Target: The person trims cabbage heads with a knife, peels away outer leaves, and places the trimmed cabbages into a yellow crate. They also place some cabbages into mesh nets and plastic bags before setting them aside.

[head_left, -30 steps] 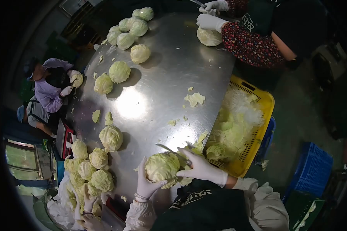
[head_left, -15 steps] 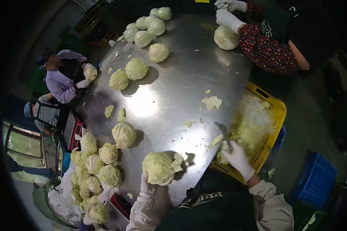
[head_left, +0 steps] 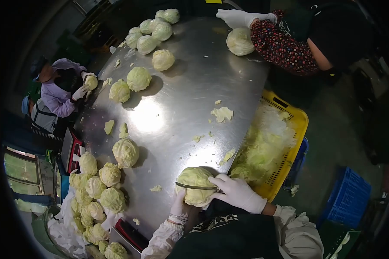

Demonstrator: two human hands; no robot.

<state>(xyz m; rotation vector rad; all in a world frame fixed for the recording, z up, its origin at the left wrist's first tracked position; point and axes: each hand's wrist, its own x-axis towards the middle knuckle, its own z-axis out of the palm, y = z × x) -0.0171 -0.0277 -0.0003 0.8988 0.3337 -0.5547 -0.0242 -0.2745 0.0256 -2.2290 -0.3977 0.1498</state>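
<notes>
Close to my body at the table's near edge is a pale green cabbage (head_left: 194,176). My left hand (head_left: 178,208), in a white glove, cups it from the lower left with its fingers partly hidden. In my gloved right hand (head_left: 240,193) is a knife (head_left: 196,187), its dark, slightly curved blade lying across the cabbage from right to left. The knife's handle is hidden in the fist. A small leaf scrap (head_left: 156,188) lies on the steel table left of the cabbage.
A yellow crate (head_left: 299,142) of trimmed leaves stands at the table's right edge. Several cabbages (head_left: 112,199) are piled at left beside a red scale (head_left: 132,233). Wrapped cabbages (head_left: 162,31) sit at the far end. Co-workers stand far left (head_left: 58,88) and far right (head_left: 285,47).
My right hand has come from over the yellow crate to the cabbage, laying the knife across it. A loose outer leaf no longer sticks out. At lower left, another person's hand has left a cabbage.
</notes>
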